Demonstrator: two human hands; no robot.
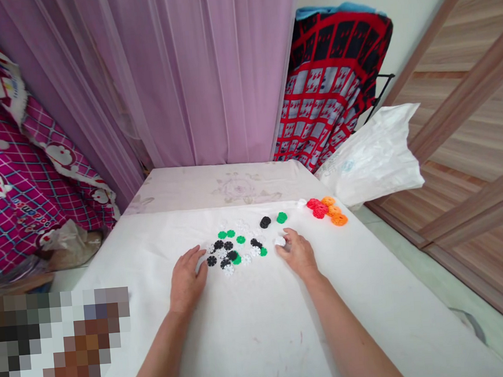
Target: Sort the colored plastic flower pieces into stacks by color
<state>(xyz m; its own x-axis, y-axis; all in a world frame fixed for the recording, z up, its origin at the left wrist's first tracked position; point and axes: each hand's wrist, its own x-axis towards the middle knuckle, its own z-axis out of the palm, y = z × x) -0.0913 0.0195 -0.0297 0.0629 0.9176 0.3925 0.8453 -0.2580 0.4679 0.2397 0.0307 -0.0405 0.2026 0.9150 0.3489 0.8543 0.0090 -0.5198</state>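
Observation:
My right hand (301, 257) pinches a white notched plastic disc (279, 241) between thumb and fingertips, at or just above the tablecloth. My left hand (187, 282) rests at the left edge of a loose spread of similar discs, thumb and fingers apart, with nothing seen in it. In that spread lie several black discs (212, 261), green discs (240, 240) and white discs (228, 270), some overlapping. Beyond my right hand sit a small black pile (265, 222) and a small green pile (282, 217). Pale discs near the back blend into the cloth.
Red discs (318, 208) and orange discs (338, 219) are heaped near the table's right edge. A white plastic bag (375, 155) stands behind them. A white cloth (246, 340) covers the table. Purple curtains (207, 70) hang behind, and a wooden wardrobe (469, 136) is at right.

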